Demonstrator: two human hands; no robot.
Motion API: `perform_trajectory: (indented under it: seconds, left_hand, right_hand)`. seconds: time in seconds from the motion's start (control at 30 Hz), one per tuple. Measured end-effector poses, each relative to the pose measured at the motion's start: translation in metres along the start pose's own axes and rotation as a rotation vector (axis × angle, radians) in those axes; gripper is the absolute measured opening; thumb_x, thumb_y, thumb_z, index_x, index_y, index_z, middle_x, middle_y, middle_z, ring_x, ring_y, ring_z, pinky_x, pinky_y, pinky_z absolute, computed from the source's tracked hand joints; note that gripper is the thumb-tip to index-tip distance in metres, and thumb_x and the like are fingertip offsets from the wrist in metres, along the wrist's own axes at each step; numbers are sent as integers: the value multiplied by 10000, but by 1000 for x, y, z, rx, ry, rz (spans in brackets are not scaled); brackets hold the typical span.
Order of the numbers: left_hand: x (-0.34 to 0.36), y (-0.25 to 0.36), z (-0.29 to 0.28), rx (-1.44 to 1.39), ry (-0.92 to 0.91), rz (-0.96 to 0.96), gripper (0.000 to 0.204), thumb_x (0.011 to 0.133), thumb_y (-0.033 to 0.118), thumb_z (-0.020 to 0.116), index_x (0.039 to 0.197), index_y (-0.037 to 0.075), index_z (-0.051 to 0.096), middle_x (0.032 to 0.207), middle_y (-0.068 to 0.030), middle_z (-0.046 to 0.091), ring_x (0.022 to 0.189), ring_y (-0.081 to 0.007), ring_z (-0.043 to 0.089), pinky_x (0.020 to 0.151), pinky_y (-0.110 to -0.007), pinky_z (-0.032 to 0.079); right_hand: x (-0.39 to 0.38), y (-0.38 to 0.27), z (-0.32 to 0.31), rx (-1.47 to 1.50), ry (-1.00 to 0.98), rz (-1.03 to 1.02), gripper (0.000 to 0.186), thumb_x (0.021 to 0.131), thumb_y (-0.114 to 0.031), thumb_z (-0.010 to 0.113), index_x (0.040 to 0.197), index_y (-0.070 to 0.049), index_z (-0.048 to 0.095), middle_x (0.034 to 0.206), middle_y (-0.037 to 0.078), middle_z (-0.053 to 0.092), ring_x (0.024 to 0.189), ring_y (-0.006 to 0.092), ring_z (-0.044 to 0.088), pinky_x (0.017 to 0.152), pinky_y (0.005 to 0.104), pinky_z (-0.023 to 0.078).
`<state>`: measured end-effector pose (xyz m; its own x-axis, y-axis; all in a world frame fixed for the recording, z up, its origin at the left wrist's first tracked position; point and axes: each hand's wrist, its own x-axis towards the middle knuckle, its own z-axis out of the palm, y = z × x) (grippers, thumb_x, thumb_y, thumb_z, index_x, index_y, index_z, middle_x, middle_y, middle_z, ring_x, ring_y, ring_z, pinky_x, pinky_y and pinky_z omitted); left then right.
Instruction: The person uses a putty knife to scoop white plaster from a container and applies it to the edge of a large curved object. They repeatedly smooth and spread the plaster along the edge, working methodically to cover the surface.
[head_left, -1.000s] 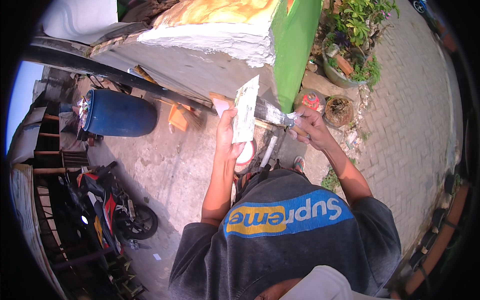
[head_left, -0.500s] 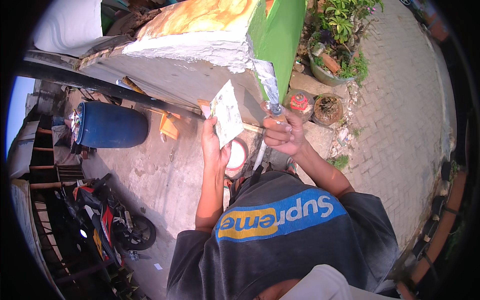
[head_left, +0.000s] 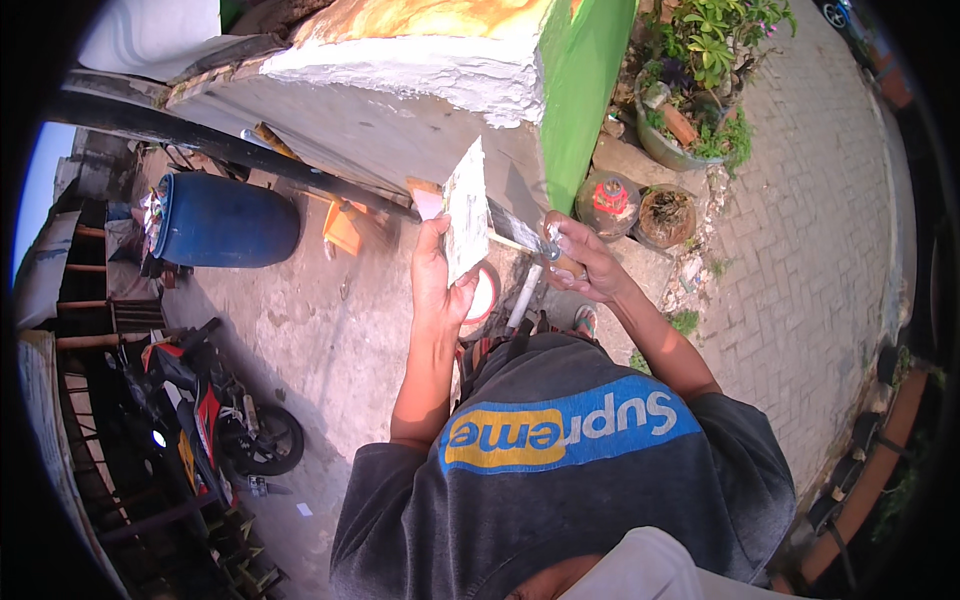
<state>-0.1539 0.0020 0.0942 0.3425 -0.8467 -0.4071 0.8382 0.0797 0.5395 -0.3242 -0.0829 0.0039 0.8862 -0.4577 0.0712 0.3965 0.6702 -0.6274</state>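
Note:
My left hand (head_left: 435,280) grips a thin white board (head_left: 464,205), upright and smeared with paste, between thumb and fingers. My right hand (head_left: 590,258) is closed on the wooden handle of a paste-smeared scraper (head_left: 512,225), whose blade points left, partly behind the board. Above both hands is a ledge (head_left: 400,80) with rough white paste along its edge and a green side face (head_left: 580,100). A round white tub with a red rim (head_left: 482,295) stands below the board, partly hidden by my left hand.
Potted plants (head_left: 690,120) and a pot of soil (head_left: 666,215) stand at right beside a paved path (head_left: 790,250). A blue barrel (head_left: 230,220), an orange dustpan (head_left: 342,228) and a parked motorbike (head_left: 210,410) are at left. A black pole (head_left: 180,135) crosses the upper left.
Half a second ago the scraper's blade pointed up toward the ledge's corner; it has swung down leftward to the board. The board is now more upright, and both hands have shifted.

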Motion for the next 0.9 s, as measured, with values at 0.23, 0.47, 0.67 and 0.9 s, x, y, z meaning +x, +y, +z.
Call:
perform_trajectory:
  seconds: [0.23, 0.47, 0.67, 0.9]
  left_hand:
    - [4, -2, 5, 141, 78, 36, 210, 880, 164, 510, 988, -10, 556, 790, -63, 635, 451, -62, 534, 301, -160, 369]
    - [8, -19, 5, 165, 124, 60, 264, 891, 194, 489, 1032, -18, 559, 826, -66, 652, 497, -72, 580, 326, -166, 388]
    - [11, -13, -13, 109, 23, 40, 254, 890, 180, 490, 1026, -27, 549, 823, -68, 651, 514, -80, 584, 346, -174, 403]
    - [12, -4, -3, 179, 119, 100, 265, 889, 177, 486, 1039, -33, 546, 825, -76, 647, 523, -69, 577, 341, -173, 369]
  right_hand:
    - [4, -13, -5, 421, -304, -88, 234, 954, -341, 485, 1041, -129, 435, 541, -51, 431, 327, 15, 301, 381, 183, 228]
    - [32, -7, 13, 394, -340, -66, 256, 947, -353, 502, 1036, -127, 422, 517, -31, 419, 324, 26, 287, 368, 176, 230]
    - [23, 9, 1, -53, -41, -80, 227, 942, -313, 514, 1042, -129, 424, 559, 7, 456, 358, 33, 314, 348, 158, 243]
    - [1, 5, -27, 354, -207, -111, 252, 974, -376, 418, 1065, -146, 465, 484, -67, 395, 334, 20, 299, 404, 194, 224]
